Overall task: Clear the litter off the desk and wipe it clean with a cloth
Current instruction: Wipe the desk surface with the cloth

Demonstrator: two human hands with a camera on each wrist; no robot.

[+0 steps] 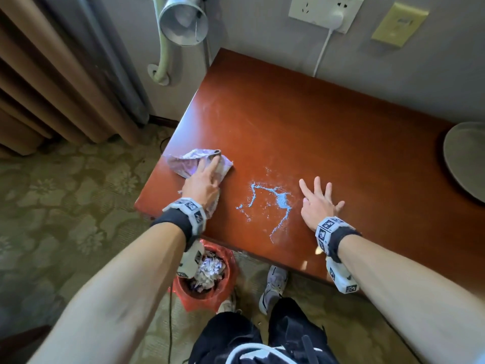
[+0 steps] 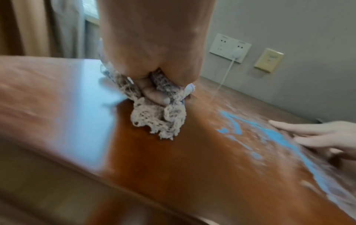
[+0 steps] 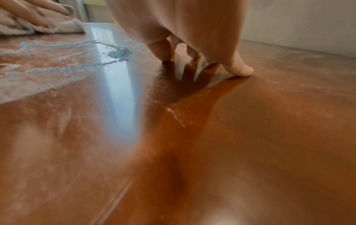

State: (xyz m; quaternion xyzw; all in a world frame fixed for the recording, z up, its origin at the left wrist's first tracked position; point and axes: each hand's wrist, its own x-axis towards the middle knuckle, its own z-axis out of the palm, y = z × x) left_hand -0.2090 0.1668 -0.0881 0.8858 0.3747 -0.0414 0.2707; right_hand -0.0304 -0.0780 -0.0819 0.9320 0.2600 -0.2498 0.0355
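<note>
On the red-brown desk (image 1: 315, 122) lies a trail of blue powder (image 1: 279, 200), with a faint smear around it. My left hand (image 1: 203, 179) rests on a crumpled pale cloth (image 1: 189, 161) near the desk's left front corner, left of the powder. Its index finger lies straight on top. In the left wrist view the cloth (image 2: 161, 121) is bunched under the palm, with a curled digit tucked into it. My right hand (image 1: 317, 203) is open with spread fingers, and its fingertips (image 3: 240, 71) touch the desk just right of the powder (image 3: 119, 53).
A red-lined bin (image 1: 225, 290) with crumpled paper stands on the floor under the desk's front-left edge, beside my feet. A grey round lamp base (image 1: 467, 158) sits at the desk's right edge. A white cable (image 1: 322, 53) drops from the wall socket behind the desk.
</note>
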